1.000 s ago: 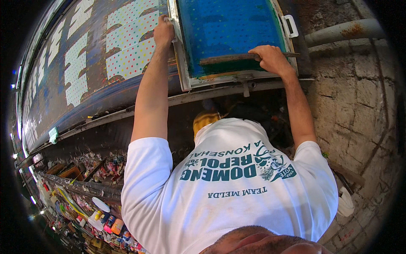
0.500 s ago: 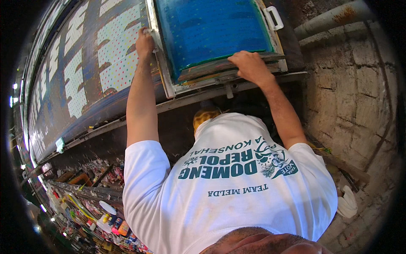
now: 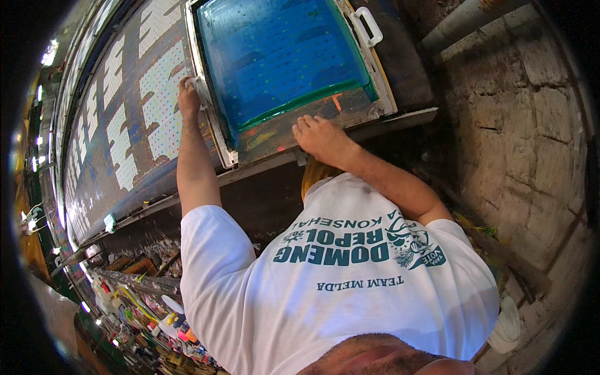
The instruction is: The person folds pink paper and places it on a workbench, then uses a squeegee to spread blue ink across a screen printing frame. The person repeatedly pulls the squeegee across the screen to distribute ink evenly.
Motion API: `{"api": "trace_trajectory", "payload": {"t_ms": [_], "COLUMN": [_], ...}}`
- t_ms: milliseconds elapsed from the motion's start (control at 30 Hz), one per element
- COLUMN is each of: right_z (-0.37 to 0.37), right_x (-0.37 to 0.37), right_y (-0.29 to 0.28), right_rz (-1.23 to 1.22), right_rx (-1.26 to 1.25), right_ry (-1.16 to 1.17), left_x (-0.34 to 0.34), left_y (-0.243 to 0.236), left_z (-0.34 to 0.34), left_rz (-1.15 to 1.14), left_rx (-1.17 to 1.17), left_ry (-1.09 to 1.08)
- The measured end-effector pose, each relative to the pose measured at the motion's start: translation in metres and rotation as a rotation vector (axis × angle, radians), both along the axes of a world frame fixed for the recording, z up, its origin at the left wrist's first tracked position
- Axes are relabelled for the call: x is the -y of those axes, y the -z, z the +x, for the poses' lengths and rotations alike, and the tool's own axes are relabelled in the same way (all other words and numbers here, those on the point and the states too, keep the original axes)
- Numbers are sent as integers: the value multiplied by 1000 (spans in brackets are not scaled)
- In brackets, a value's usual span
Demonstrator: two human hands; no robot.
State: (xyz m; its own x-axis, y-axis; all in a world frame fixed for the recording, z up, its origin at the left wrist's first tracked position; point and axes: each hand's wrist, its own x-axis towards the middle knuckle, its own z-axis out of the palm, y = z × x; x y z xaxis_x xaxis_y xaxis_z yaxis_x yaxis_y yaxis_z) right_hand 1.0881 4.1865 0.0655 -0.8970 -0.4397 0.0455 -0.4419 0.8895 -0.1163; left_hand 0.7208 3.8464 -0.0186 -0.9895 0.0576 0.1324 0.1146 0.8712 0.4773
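Observation:
A printing screen (image 3: 281, 59) with blue mesh lies on the long table, a line of green ink (image 3: 275, 109) along the mesh's near end. My left hand (image 3: 188, 100) is closed around the white handle (image 3: 202, 92) on the frame's left side. At the near end of the screen, my right hand (image 3: 322, 139) has its fingers curled over the near edge of a wooden squeegee (image 3: 265, 134). The squeegee leans low toward me, its stained broad face showing and its far edge at the ink. Its lower edge is partly behind my fingers.
White dotted pieces (image 3: 164, 119) lie in rows on the dark table (image 3: 134, 200) to the left. Another white handle (image 3: 369, 28) stands on the frame's right side. A block wall (image 3: 512, 119) rises at the right. Cluttered containers (image 3: 178, 328) sit at lower left.
The squeegee has tipped down toward me, so its broad face now shows. My right hand has come nearer my body with it. The left hand stays on the handle while the view shifts.

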Motion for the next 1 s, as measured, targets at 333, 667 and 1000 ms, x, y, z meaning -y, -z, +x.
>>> {"api": "trace_trajectory", "payload": {"t_ms": [333, 667, 1000], "right_z": [-13, -138, -153], "right_x": [-87, -260, -256], "right_y": [-27, 45, 23], "right_rz": [-847, -1425, -1731], "right_rx": [147, 195, 387], "right_ry": [78, 954, 869], "left_x": [0, -12, -18], "left_y": [-9, -23, -58], "left_z": [6, 23, 20], "left_rz": [-2, 184, 627], "left_rx": [-98, 67, 330], "left_ry": [122, -53, -183]}}
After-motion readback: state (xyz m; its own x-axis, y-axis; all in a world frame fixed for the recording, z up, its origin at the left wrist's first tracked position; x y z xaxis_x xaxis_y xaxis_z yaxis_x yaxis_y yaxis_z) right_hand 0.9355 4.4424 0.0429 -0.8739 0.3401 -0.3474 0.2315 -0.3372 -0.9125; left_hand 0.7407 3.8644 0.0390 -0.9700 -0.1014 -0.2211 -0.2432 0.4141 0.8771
